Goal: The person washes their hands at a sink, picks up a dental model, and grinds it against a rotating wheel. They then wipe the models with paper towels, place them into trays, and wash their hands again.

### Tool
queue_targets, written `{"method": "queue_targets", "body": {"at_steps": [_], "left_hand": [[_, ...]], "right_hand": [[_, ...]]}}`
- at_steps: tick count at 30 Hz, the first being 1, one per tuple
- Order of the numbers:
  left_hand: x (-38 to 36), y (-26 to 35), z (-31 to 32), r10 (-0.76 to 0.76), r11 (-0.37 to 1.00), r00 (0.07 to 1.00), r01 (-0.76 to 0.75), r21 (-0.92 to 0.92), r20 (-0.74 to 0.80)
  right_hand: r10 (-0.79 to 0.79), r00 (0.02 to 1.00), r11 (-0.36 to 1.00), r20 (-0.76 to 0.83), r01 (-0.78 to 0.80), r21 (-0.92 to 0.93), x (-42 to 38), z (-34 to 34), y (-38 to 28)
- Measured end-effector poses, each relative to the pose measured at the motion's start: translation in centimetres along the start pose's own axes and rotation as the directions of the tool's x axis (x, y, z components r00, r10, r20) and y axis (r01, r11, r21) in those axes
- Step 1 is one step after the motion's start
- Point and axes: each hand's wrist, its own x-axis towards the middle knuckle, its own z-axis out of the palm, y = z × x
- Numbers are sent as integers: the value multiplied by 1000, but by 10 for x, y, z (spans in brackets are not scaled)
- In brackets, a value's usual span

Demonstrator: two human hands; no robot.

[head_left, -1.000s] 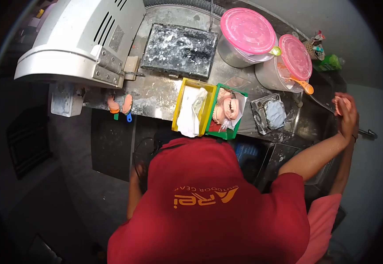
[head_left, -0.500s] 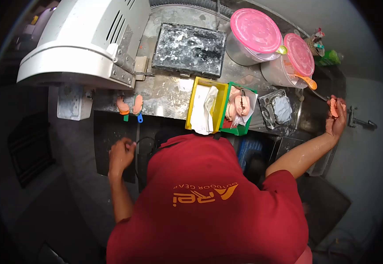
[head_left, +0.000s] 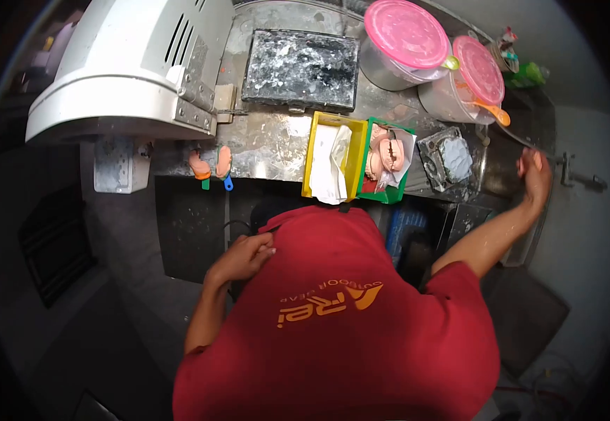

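My left hand [head_left: 246, 256] is curled against the red shirt [head_left: 333, 309], with nothing visible in its fingers. At the far right, beside the metal fitting [head_left: 566, 170] over the sink area, my right hand [head_left: 535, 172] has bent fingers; what they hold is hidden or too small to make out. Pink dental casts [head_left: 391, 154] lie in a green tray [head_left: 387, 198]. Touching it is a yellow tray [head_left: 352, 163] with white paper [head_left: 329, 165]. Two pink-filled impression trays, one orange-and-green [head_left: 199, 167] and one blue-handled [head_left: 224, 163], rest at the counter's left edge.
A white machine [head_left: 126, 77] stands at the left. Behind the trays is a plaster-spattered black box [head_left: 301, 69]. Two tubs with pink lids [head_left: 406, 34] [head_left: 479, 78] occupy the back right. A white plaster mass [head_left: 455, 159] sits right of the green tray.
My left hand has moved right, onto the shirt, and curled. The pinkish-orange piece seen in my right hand earlier is no longer clearly visible. The counter has shifted slightly in view.
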Motion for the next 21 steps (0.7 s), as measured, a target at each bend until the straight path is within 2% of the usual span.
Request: {"method": "queue_targets", "body": {"at_steps": [1, 2, 3, 4, 5, 6, 7, 8, 9, 10, 11, 12, 13, 14, 15, 16, 17, 18, 19, 20, 21], "left_hand": [[0, 11, -8, -55, 994, 998, 55, -96, 0], [2, 18, -12, -54, 996, 996, 49, -69, -66], [4, 22, -18, -52, 998, 989, 47, -43, -137], [6, 26, -23, -52, 999, 977, 50, -16, -208], [7, 30, -27, -97, 995, 973, 102, 10, -208], [5, 30, -25, -57, 979, 951, 113, 170, -303], [3, 29, -22, 0, 936, 921, 137, 324, -390], [3, 28, -22, 73, 864, 886, 173, 472, -458], [6, 28, -24, 29, 937, 915, 116, 330, -402], [9, 26, -28, -6, 983, 939, 69, 172, -343], [10, 24, -29, -33, 999, 962, 38, 12, -271], [8, 22, -23, -52, 998, 979, 46, -33, -198], [8, 21, -15, -63, 996, 990, 54, -72, -126], [9, 23, -7, -66, 992, 996, 59, -112, -56], [9, 30, 3, -13, 1000, 999, 12, -7, -38], [10, 29, 4, 10, 1000, 999, -10, -1, -50], [13, 27, 2, 32, 999, 997, -32, 3, -65], [14, 25, 0, 48, 999, 995, -48, 5, -82], [23, 15, 3, 167, 978, 928, -199, -64, -333], [21, 29, -15, -52, 995, 943, 19, -103, -329], [26, 25, -23, 8, 994, 893, -55, -90, -451]], "right_hand": [[-56, 997, 970, 61, 40, 239, 13, -13, 16], [-136, 984, 887, 116, 68, 458, 21, -25, 27], [-345, 922, 694, 177, 123, 710, 19, -32, 38], [-583, 786, 351, 206, 15, 936, 23, -29, 47], [-321, 938, 648, 128, 119, 752, 36, -38, 67], [-164, 986, 777, 28, 112, 620, 52, -48, 81], [-1, 997, 876, -74, 37, 482, 67, -59, 95], [86, 992, 869, -91, -30, 494, 72, -65, 103], [172, 979, 861, -105, -98, 499, 78, -74, 108], [-35, 999, 731, -6, 29, 682, 75, -79, 105], [-249, 967, 539, 44, 101, 836, 56, -84, 102], [-447, 894, 307, 37, 114, 945, 35, -82, 98], [-453, 892, 240, -4, 126, 962, 21, -65, 86], [-288, 956, 581, 59, 126, 804, 27, -63, 91], [-105, 993, 843, 58, 58, 536, 42, -61, 95], [72, 997, 978, -7, -69, 197, 49, -61, 96], [206, 978, 978, -34, -207, -1, 36, -45, 75], [75, 997, 995, 32, -77, 61, 30, -54, 64], [-61, 994, 990, 95, 48, 134, 24, -63, 56], [-201, 968, 961, 149, 165, 221, 20, -68, 54], [-478, 855, 798, 198, 330, 504, 26, -83, 65]]}}
